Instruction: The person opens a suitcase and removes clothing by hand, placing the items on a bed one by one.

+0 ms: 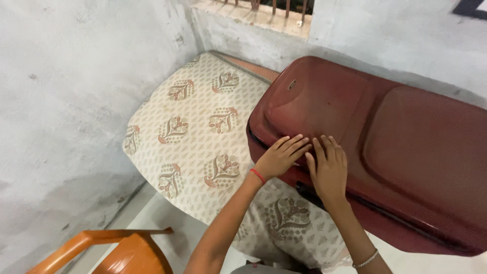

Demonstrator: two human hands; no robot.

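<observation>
A large dark red hard-shell suitcase [385,137] lies flat on a patterned cream mattress [193,132]. My left hand [280,156], with a red band at the wrist, rests flat on the suitcase's near edge, fingers together and pointing up-right. My right hand [328,170], with a thin bracelet on the wrist, lies flat beside it on the lid, fingers slightly spread. The two hands almost touch at the fingertips. Neither hand grips anything.
Rough grey walls [61,101] close in on the left and the back. A window ledge with bars [264,12] sits above the mattress's far end. An orange plastic chair [122,251] stands at the lower left on a pale floor [167,218].
</observation>
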